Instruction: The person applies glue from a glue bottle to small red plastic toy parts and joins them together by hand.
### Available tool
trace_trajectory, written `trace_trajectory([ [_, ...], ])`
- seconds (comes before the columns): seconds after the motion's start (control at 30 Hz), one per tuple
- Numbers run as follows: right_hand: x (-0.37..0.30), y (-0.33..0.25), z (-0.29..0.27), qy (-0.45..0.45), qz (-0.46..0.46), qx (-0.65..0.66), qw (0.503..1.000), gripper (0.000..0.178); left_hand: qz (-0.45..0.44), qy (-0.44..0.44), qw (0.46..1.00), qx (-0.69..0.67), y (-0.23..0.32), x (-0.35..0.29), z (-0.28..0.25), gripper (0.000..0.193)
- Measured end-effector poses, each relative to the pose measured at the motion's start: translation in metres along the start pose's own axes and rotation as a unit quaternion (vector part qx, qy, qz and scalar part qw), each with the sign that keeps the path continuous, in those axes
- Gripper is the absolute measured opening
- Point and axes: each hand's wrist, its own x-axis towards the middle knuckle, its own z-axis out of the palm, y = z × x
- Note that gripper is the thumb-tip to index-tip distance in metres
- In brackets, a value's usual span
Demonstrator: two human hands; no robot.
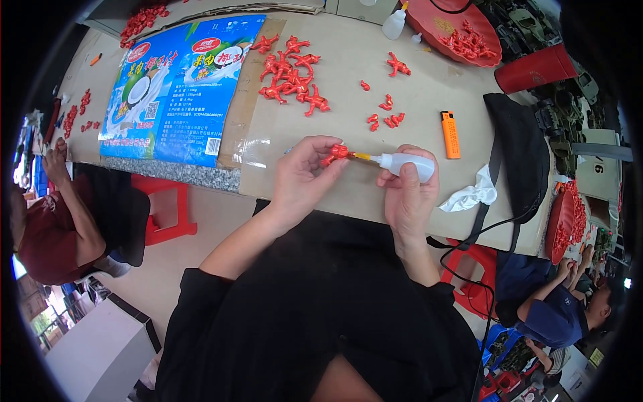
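Between thumb and fingers, my left hand (301,177) pinches a small red plastic figure (337,154). A white squeeze bottle (402,164) with a thin yellowish nozzle lies in the grip of my right hand (412,191). Its tip points left and meets the figure, or comes very close; I cannot tell which. Beyond my hands, several small red pieces (395,120) lie loose on the table. A heap of red figures (291,77) sits farther back, and one single figure (398,65) lies apart to its right.
An orange lighter (451,135) and a crumpled white tissue (472,192) lie to the right, beside a black strapped bag (519,154). At the back are a red tray (492,47), another squeeze bottle (395,23) and a red cylinder (536,69). Blue printed cardboard (177,100) covers the left. Co-workers sit both sides.
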Motion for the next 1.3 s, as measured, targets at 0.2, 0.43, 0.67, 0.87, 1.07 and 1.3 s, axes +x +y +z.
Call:
trace_trajectory([
  [0.2,-0.005,0.001,-0.002,-0.023,-0.095,-0.064,0.993,0.024,0.002,0.011,1.000,-0.002,-0.001,0.000,0.000,0.025],
  [0.43,-0.005,0.005,-0.001,-0.043,-0.101,-0.094,0.990,0.024,0.018,0.021,0.999,0.025,-0.005,0.000,0.000,0.024],
  [0.67,-0.005,0.004,0.000,-0.034,-0.100,-0.097,0.990,0.024,0.025,0.025,0.999,0.035,-0.006,0.000,0.001,0.022],
  [0.87,-0.005,0.004,0.000,-0.032,-0.097,-0.109,0.989,0.023,0.021,0.025,0.999,0.021,-0.006,-0.001,0.001,0.023],
  [1.07,-0.006,0.002,0.002,-0.021,-0.091,-0.107,0.990,0.023,0.028,0.025,0.999,0.027,-0.008,0.000,0.001,0.024],
  [1.3,-0.006,0.003,0.002,-0.033,-0.104,-0.113,0.988,0.022,0.026,0.029,0.999,0.037,-0.008,0.000,0.001,0.024],
])
